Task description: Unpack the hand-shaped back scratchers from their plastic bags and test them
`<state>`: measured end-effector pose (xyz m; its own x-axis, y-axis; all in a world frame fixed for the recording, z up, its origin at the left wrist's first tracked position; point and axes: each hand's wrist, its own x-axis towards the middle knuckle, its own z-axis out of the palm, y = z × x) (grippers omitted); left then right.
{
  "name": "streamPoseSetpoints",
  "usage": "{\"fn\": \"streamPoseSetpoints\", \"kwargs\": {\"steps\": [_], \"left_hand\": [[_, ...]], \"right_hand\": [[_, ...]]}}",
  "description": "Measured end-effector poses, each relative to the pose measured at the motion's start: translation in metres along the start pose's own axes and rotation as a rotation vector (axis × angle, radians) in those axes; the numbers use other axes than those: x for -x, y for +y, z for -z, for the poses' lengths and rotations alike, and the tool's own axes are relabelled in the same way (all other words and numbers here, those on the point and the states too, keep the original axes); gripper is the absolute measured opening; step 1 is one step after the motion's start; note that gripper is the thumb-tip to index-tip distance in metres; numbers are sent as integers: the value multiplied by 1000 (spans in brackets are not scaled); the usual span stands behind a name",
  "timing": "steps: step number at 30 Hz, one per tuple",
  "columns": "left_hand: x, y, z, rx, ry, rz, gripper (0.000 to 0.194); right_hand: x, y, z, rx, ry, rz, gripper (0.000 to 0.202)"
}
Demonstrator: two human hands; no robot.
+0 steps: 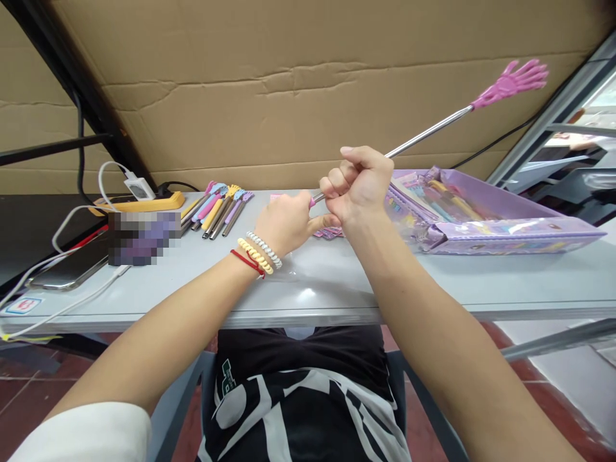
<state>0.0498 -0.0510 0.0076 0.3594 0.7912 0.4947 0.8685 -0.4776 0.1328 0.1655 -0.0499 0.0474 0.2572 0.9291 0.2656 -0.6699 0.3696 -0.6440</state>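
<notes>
Pink back scratcher (430,131), shown above the worktop (505,282), slanting from the centre up to the far right. The left hand (283,224) has its grip on the pink lower end; the right hand (360,186) has its grip curled around the metal rod just beside it. The rod appears drawn out, so extending this piece is judged well advanced. Similar scratchers (219,208), short and apparently collapsed, lie bundled at far left; whether they are finished or waiting cannot be told. The held piece has a bright pink, hand-shaped head with spread fingers and a slim, shiny, straight silver shaft. To the right, a purple box (520,237) contains packaged items (452,196); beyond the worktop stands a cardboard panel (289,128).
</notes>
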Motion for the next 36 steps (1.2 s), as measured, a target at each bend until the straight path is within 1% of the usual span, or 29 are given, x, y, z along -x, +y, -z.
{"fn": "streamPoseSetpoints", "kwargs": {"steps": [4, 6, 7, 8, 11, 12, 13, 15, 17, 19, 20, 21, 23, 26, 27, 29, 31, 33, 35, 36], "left_hand": [[-2, -1, 6, 178, 22, -47, 62], [-3, -2, 11, 300, -25, -64, 64], [-4, -3, 13, 375, -86, -67, 65], [-4, -6, 16, 460, -172, -66, 66], [-3, -14, 23, 729, -478, -30, 68], [-3, -18, 25, 802, -560, -14, 68], [-2, -21, 27, 860, -622, 0, 68], [-2, -25, 31, 922, -708, 10, 67], [-2, -27, 33, 905, -753, 13, 66], [-3, -27, 33, 844, -742, 17, 65], [-3, -25, 32, 814, -711, 15, 64], [-4, -24, 30, 789, -660, 3, 64], [-5, -20, 24, 733, -517, -63, 61], [-7, -15, 14, 550, -277, -153, 57], [-7, -14, 12, 484, -221, -161, 56], [-6, -15, 9, 397, -153, -153, 56], [-6, -21, 9, 356, -146, -147, 56], [-6, -34, 11, 301, -197, -119, 55], [-7, -51, 13, 230, -266, -52, 51], [-9, -59, 14, 231, -240, -4, 47]], "right_hand": [[1, -8, 2, 42, -11, 7, 46], [2, -11, 3, 75, -32, 16, 49], [3, -13, 3, 82, -49, 18, 50], [4, -14, 4, 83, -70, 19, 49], [6, -20, 6, 71, -151, 8, 42], [7, -22, 8, 68, -190, -3, 41], [8, -24, 9, 66, -233, -13, 40], [8, -27, 12, 68, -319, -26, 42], [7, -29, 16, 81, -371, -10, 47], [5, -30, 17, 122, -360, 21, 53], [4, -31, 18, 143, -335, 33, 55], [3, -31, 18, 163, -302, 40, 57], [1, -32, 17, 178, -230, 38, 57], [-3, -31, 15, 86, -145, 49, 51], [-4, -31, 15, 52, -117, 59, 48], [-9, -33, 17, 22, -73, 80, 45], [-15, -40, 25, 37, -46, 125, 46], [-22, -53, 38, 36, 0, 213, 48], [-28, -68, 54, -25, 91, 316, 42], [-31, -74, 61, -54, 125, 335, 38]]}}
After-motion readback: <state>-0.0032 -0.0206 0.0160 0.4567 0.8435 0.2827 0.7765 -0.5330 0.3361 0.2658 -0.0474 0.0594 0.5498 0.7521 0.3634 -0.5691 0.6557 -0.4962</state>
